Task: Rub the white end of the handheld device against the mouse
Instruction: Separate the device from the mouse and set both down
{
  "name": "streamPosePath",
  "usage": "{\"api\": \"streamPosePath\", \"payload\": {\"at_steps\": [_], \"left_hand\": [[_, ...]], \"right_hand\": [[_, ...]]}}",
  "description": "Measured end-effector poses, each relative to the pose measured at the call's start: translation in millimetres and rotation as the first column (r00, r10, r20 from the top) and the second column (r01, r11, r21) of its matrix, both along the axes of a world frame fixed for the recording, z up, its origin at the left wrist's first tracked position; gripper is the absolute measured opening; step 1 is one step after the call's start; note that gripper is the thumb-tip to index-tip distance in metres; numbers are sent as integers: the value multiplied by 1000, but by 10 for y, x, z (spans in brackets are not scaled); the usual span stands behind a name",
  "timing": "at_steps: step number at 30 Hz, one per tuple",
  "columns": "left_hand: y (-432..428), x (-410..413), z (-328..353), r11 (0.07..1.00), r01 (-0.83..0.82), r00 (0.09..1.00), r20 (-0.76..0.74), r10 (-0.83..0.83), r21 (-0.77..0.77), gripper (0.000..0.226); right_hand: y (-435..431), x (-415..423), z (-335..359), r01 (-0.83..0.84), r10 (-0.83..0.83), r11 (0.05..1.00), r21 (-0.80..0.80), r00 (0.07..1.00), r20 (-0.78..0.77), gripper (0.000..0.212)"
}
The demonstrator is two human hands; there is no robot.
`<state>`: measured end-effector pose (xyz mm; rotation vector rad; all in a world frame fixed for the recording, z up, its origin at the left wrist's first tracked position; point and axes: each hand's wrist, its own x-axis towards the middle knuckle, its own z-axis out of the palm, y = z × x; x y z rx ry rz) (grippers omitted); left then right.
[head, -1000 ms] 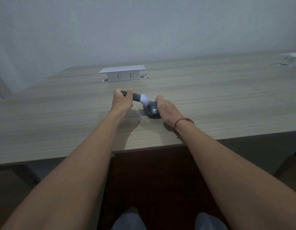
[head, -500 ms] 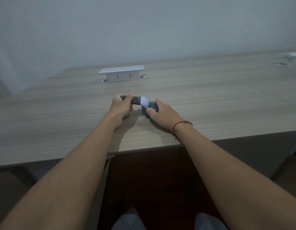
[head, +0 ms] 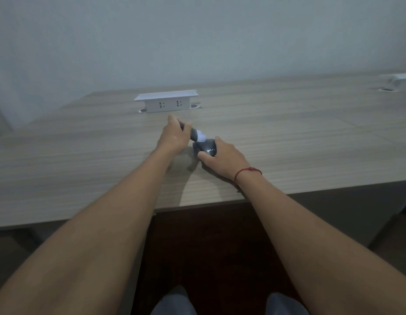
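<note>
A dark mouse (head: 206,148) with white lettering lies on the wooden desk (head: 300,142), just right of centre. My right hand (head: 222,159) grips it from the right and near side, thumb along its front edge. My left hand (head: 173,136) is closed around the dark handle of a handheld device (head: 195,134). Its white end (head: 201,137) points down and right and touches the far left top of the mouse. Most of the handle is hidden in my fist.
A raised white socket box (head: 166,102) stands on the desk behind my hands. Another white fitting (head: 401,81) sits at the far right edge. The desk's front edge runs below my wrists; my knees show at the bottom.
Both hands and the mouse have shifted slightly away from me and to the right. The white end has slid over the mouse's top, and my right hand uncovers more of the mouse than half a second ago.
</note>
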<state>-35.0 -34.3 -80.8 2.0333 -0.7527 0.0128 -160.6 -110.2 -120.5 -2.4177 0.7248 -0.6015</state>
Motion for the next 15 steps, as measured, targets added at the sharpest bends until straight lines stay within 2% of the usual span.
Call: {"api": "streamPosePath", "payload": {"at_steps": [2,3,4,7,9,11,14,15], "left_hand": [[48,1,-24,983,-152,983,117,140,107,24],[64,4,-25,981,-178,977,135,166,84,22],[65,8,-29,988,-153,983,109,149,28,20],[24,-41,-34,988,27,996,-85,-40,-151,23],[-7,-90,-56,991,76,986,-138,-91,-113,24],[14,-94,-51,998,39,994,-105,-43,-42,29],[127,-60,-39,996,-41,994,-102,48,75,48],[174,-41,-43,991,-59,993,-95,70,116,44]], "right_hand": [[-4,2,0,-3,3,1000,-1,1000,7,49],[-4,3,2,-1,1,1000,-3,1000,8,50],[-4,1,7,4,-3,1000,-6,1000,8,51],[5,-3,14,10,-10,1000,-5,1000,8,51],[13,-13,19,8,-8,1000,-5,1000,6,49],[21,-19,29,8,-8,1000,-1,1000,8,46],[25,-17,26,16,-16,1000,2,1000,14,48],[23,-15,20,20,-20,1000,2,1000,13,49]]}}
